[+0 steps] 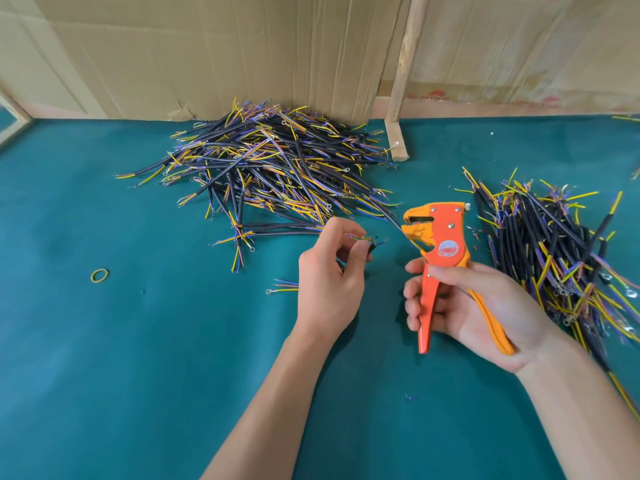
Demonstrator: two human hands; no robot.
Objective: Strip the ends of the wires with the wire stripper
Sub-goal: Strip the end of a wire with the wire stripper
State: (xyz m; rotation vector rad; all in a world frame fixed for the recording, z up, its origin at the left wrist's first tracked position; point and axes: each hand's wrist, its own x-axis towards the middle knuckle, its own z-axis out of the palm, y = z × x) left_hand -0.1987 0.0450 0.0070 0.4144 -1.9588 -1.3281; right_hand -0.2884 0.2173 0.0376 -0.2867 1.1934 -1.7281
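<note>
1. We are gripping the orange wire stripper (446, 251) at centre right, right hand (478, 306) curled round its handles, its mouth parted.
2. Our left hand (329, 278) is pinching a short wire (360, 239) just left of it.
3. Wire piles are lying at upper centre (270, 164) and the right edge (554, 251) on the green table (138, 341).

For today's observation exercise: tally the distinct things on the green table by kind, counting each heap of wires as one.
Wire heaps: 2, one at the back and one on the right
Wire strippers: 1, orange, in the right hand
Wires held in the left hand: 1
Rubber bands: 1, yellow
Total: 5
</note>
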